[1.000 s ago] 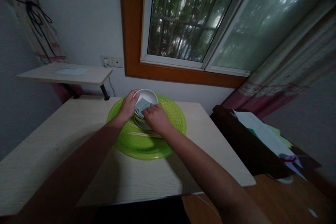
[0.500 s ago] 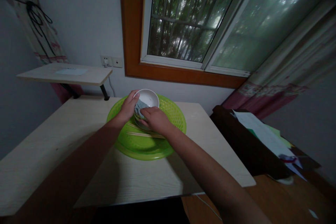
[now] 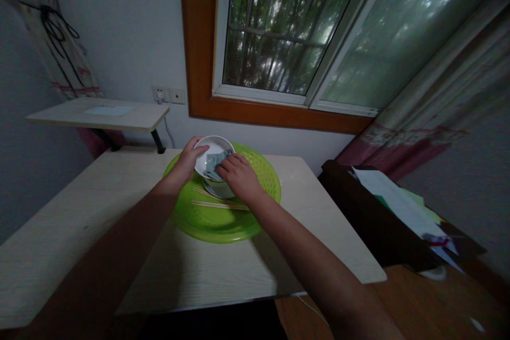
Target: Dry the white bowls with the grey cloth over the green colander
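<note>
My left hand grips the left rim of a white bowl, thumb over its edge. The bowl is tilted toward me. Inside it lies a grey-blue cloth, pinched by my right hand at the bowl's right side. Beneath the held bowl, another bowl shows in part on a round green plastic tray. Pale chopsticks rest on the tray in front of that bowl, their right ends partly behind my right wrist.
The tray stands on a light wooden table. A small raised shelf with a paper sheet is at the back left. A window and wall rise behind. Right of the table, papers lie on a dark piece of furniture.
The white bowl has shifted slightly left and tilts more toward me. My right hand has moved right and a little up with the cloth, from the bowl's near left side to its right.
</note>
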